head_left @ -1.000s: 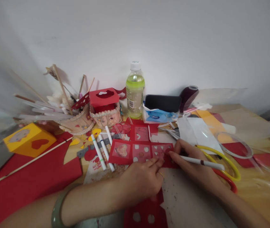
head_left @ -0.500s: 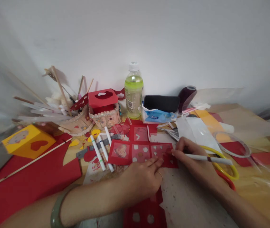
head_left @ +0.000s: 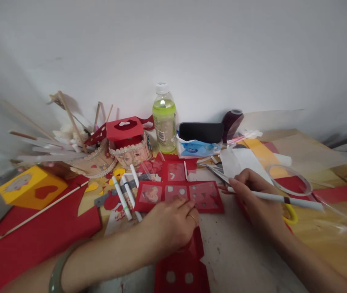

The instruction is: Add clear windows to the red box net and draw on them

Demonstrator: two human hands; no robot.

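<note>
My left hand [head_left: 173, 224] lies palm down on a cross-shaped red paper cutout [head_left: 219, 203], its fingers stretched over the middle panel. Clear film windows, cut-out shapes and a small picture show in the panels; the hand hides part of the centre. To the right of the cutout, my right hand [head_left: 260, 203] is closed round a white marker [head_left: 304, 202] with a dark band. The marker's front end points left, a little off the paper's right edge. Scissors [head_left: 217, 173] with yellow and red handles lie partly under my right hand.
Several white markers [head_left: 122, 199] lie left of the cutout. Behind stand a green drink bottle [head_left: 164, 122], a phone [head_left: 201, 132] in a blue tissue pack [head_left: 196, 149], and decorated cups [head_left: 130, 151]. A yellow box [head_left: 33, 187] rests on red paper [head_left: 45, 236]; a tape roll [head_left: 307, 187] lies right.
My right hand has drawn the marker back from the cutout's right panel. My left hand has slid left, uncovering more of that panel. The whole view has shifted slightly.
</note>
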